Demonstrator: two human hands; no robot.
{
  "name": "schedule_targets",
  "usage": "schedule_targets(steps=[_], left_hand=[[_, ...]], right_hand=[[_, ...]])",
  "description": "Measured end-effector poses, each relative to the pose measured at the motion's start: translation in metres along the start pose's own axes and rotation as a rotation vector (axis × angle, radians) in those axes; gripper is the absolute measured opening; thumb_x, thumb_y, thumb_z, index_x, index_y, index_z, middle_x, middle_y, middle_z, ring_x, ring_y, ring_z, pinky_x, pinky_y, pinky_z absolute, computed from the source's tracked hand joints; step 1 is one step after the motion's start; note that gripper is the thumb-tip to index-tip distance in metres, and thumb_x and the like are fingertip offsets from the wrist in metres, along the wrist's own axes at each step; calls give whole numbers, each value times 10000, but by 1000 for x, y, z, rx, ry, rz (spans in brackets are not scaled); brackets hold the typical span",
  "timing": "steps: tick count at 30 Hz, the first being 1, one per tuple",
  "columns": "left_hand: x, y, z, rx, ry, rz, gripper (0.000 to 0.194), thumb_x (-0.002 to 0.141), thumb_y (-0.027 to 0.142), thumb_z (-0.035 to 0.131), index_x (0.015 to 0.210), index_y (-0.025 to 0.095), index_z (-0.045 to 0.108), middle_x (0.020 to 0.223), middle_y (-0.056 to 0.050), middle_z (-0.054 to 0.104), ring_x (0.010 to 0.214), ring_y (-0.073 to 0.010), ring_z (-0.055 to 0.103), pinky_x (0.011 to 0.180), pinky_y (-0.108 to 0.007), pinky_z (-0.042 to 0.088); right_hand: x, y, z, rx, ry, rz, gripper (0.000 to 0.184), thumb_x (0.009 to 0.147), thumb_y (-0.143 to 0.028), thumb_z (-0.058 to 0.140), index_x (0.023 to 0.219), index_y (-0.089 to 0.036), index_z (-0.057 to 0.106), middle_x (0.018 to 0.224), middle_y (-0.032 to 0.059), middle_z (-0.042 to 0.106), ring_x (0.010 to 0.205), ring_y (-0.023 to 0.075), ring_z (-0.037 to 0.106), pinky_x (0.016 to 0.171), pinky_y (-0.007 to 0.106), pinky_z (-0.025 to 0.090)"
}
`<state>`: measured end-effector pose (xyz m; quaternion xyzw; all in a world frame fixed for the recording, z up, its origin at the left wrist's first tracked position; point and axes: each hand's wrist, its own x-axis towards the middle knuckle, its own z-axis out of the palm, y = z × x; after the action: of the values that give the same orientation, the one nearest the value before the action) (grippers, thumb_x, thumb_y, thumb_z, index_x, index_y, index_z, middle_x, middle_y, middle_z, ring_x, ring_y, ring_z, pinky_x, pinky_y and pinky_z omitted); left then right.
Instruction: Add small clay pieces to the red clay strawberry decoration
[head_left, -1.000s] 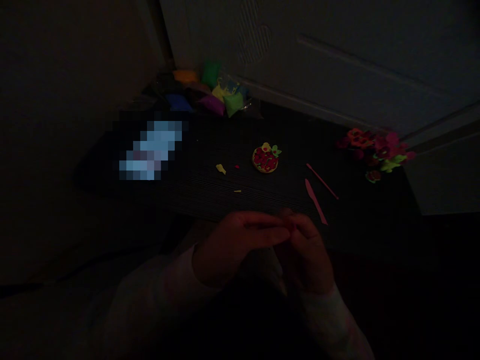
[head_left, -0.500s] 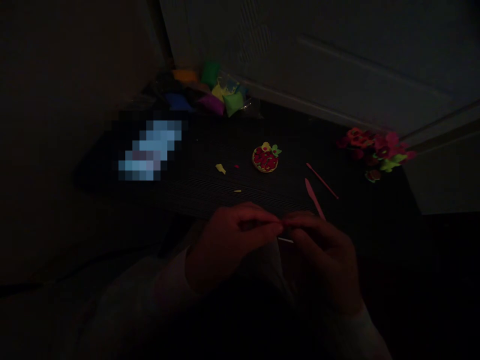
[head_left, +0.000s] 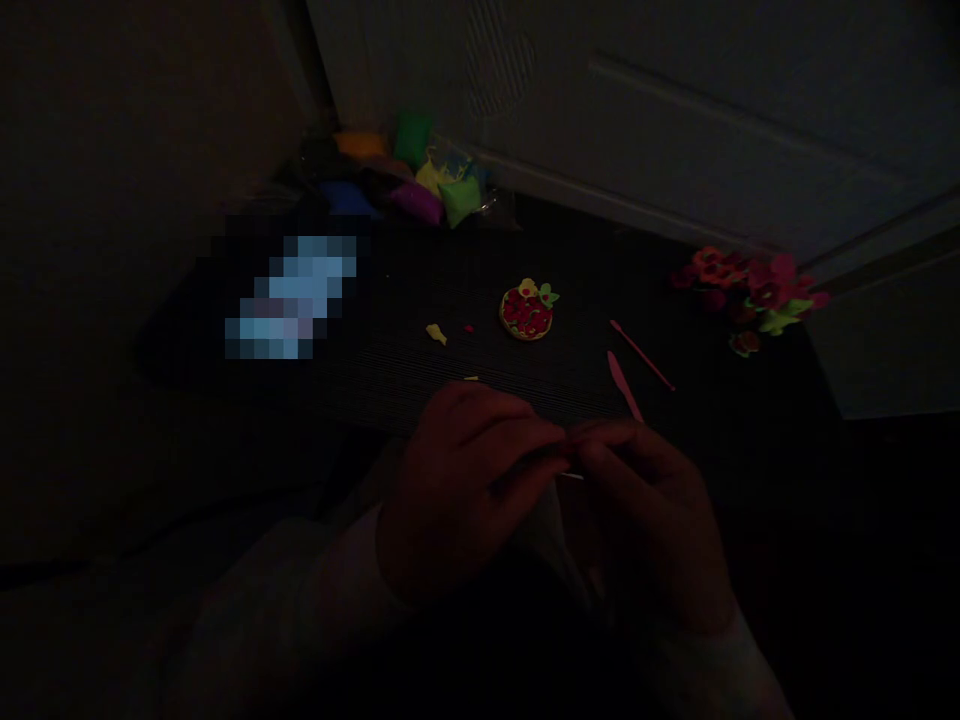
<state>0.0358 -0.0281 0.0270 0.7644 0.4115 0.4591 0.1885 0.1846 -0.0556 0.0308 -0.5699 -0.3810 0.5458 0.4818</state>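
The left hand [head_left: 472, 490] and right hand [head_left: 660, 520] meet fingertip to fingertip over the near edge of the dark worktop [head_left: 450, 275]; whether anything is pinched between them, I cannot tell. A thin pale strip [head_left: 572, 476] shows just below, its long axis nearly left to right. Beyond the right hand, a pink knife [head_left: 622, 380] slants, visible end toward the far edge and leftward, the other hidden; a pink rod [head_left: 643, 356] lies beside it, similarly slanted. Bright flowers [head_left: 780, 278] sit near the far right corner.
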Motion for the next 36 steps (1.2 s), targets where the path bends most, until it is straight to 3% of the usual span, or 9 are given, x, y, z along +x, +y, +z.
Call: schedule_targets(steps=[9, 18, 24, 36], left_hand=[[0, 2, 0, 85, -7, 29, 57, 713, 208, 640, 768, 205, 655, 742, 0, 653, 759, -131, 541, 722, -270, 470], [0, 0, -1, 15, -31, 19, 63, 705, 151, 633, 755, 158, 671, 752, -26, 649, 772, -126, 532, 746, -250, 449], [5, 4, -3, -204, -182, -278, 111, 685, 201, 654, 781, 144, 663, 795, -21, 637, 773, -115, 579, 718, -222, 456], [10, -1, -3, -439, -342, -586, 67, 710, 223, 619, 739, 192, 671, 790, 20, 643, 718, -105, 591, 671, -203, 442]], right_hand=[[0, 4, 3, 77, 8, 1, 18, 695, -250, 653, 678, -252, 658, 701, -49, 654, 664, 83, 580, 626, 197, 462], [0, 1, 3, 24, 2, -27, 35, 703, -233, 645, 677, -256, 653, 684, -48, 648, 658, 97, 582, 611, 209, 465], [0, 0, 1, -87, 16, -68, 27, 708, -241, 639, 694, -259, 654, 712, -44, 654, 673, 96, 587, 614, 211, 464], [2, -4, -2, -251, -15, -129, 21, 714, -243, 633, 712, -256, 649, 739, -44, 660, 707, 111, 598, 657, 233, 482]])
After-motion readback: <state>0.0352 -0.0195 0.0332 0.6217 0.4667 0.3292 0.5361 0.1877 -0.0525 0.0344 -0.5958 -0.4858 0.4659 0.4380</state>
